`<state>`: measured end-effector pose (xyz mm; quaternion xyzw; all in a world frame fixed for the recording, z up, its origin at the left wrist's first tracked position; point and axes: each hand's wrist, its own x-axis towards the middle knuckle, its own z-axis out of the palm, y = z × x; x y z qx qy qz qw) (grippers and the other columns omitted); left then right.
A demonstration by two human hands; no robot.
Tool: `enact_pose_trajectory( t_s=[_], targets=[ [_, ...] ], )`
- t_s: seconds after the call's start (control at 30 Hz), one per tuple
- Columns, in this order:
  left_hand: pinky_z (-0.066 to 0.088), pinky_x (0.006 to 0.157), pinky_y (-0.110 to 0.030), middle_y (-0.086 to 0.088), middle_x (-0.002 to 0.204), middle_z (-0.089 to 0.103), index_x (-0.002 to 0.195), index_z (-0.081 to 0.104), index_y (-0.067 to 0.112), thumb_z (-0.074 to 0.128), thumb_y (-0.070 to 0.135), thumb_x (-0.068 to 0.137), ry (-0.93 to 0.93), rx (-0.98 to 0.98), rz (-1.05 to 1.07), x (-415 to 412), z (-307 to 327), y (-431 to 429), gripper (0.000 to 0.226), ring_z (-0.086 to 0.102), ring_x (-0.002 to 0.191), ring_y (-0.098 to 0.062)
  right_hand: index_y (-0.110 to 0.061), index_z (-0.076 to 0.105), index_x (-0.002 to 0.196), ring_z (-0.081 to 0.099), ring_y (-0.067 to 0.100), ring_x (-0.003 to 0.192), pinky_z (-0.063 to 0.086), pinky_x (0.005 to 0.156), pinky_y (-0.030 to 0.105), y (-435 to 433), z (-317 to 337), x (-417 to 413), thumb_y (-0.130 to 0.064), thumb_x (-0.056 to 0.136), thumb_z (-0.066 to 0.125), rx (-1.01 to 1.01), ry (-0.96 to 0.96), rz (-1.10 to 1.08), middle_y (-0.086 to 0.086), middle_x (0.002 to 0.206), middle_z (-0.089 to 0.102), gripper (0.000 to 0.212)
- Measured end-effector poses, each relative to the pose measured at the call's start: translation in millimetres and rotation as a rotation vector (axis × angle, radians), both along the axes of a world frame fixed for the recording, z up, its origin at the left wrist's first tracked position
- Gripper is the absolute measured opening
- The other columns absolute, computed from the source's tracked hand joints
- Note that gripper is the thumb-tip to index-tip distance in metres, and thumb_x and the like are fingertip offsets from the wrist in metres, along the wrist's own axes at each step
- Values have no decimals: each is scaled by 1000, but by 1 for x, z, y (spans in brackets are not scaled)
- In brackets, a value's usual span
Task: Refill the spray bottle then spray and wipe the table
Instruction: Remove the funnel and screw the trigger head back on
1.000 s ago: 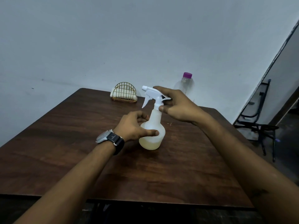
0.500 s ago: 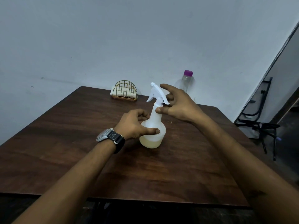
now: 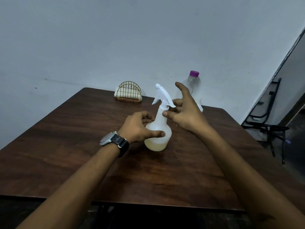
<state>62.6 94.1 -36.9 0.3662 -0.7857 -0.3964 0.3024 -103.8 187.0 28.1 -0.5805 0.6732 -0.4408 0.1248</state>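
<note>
The spray bottle (image 3: 158,129) stands mid-tabletop (image 3: 66,146). Napkin holder (image 3: 129,94) at far edge, left; plastic bottle (image 3: 193,83) far right. Folded chair (image 3: 267,126) stands right of the tabletop.

1 spray btl (image 3: 160,123), 1 clear btl (image 3: 194,82), 1 napkin rack (image 3: 129,93), 1 watch (image 3: 107,139).
</note>
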Motion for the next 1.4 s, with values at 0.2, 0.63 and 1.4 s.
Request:
enact_pose_trajectory(
  t_s=[0.2, 0.63, 1.4],
  targets=[
    [59, 94, -34, 12, 110, 75, 109, 70, 25, 98, 48, 54, 9, -5, 0, 0, 1, 1, 66, 70, 102, 0, -35, 6, 162, 69, 10, 101, 61, 89, 46, -3, 2, 4, -54, 69, 91, 47, 25, -53, -12, 108, 64, 127],
    [60, 86, -27, 12, 106, 76, 103, 70, 28, 99, 48, 53, 17, 0, -1, -1, -2, 0, 61, 70, 98, 1, -32, 3, 164, 70, 16, 113, 56, 103, 50, -3, 0, 3, -24, 87, 84, 54, -125, 25, 1, 125, 70, 112],
    [60, 91, -35, 12, 104, 78, 104, 71, 29, 99, 46, 52, 22, 12, -16, -1, -2, -2, 61, 72, 98, 0, -36, 37, 124, 61, 1, 79, 44, 65, 24, -16, -17, 24, -19, 84, 78, -86, -38, -174, -12, 84, 62, 59]
  ],
)
